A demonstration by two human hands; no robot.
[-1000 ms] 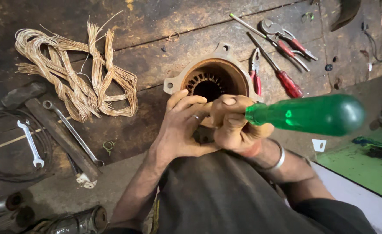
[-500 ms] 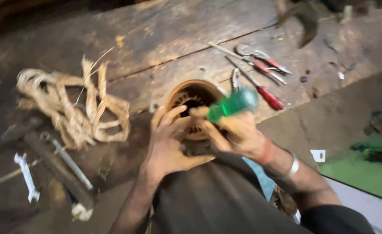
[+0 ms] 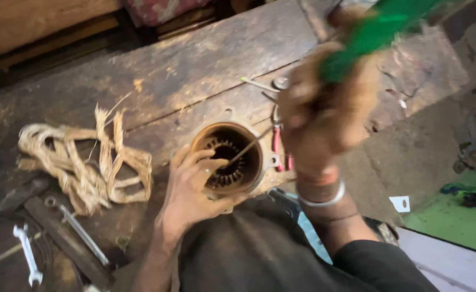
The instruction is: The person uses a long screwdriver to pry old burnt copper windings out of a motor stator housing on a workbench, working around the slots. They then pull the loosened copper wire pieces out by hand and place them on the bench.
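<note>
Spreading across the whole upper view, a worn wooden bench carries everything, and the stator, a round rusty housing with a ring of slotted teeth inside, sits at its near edge, just above the person's lap. Right of the stator the ground drops to a dusty floor, with a green mat farther right and a small white scrap between.

Left of the stator, well apart from it, lies a tangled bundle of pulled copper wire. Below that bundle, farther left of the stator, lie a long spanner and a smaller spanner on dark clutter. Just right of the stator, red-handled pliers lie half hidden behind the right hand, with more tools above them too blurred to tell.

The left hand grips the stator's near-left rim, fingers apart and curled over the edge into the bore. The right hand is raised above and right of the stator, blurred, fingers clamped round the green handle of a screwdriver; its thin shaft slants down-left and its tip reaches into the bore among the teeth. A metal bangle circles the right wrist, right of the stator.
</note>
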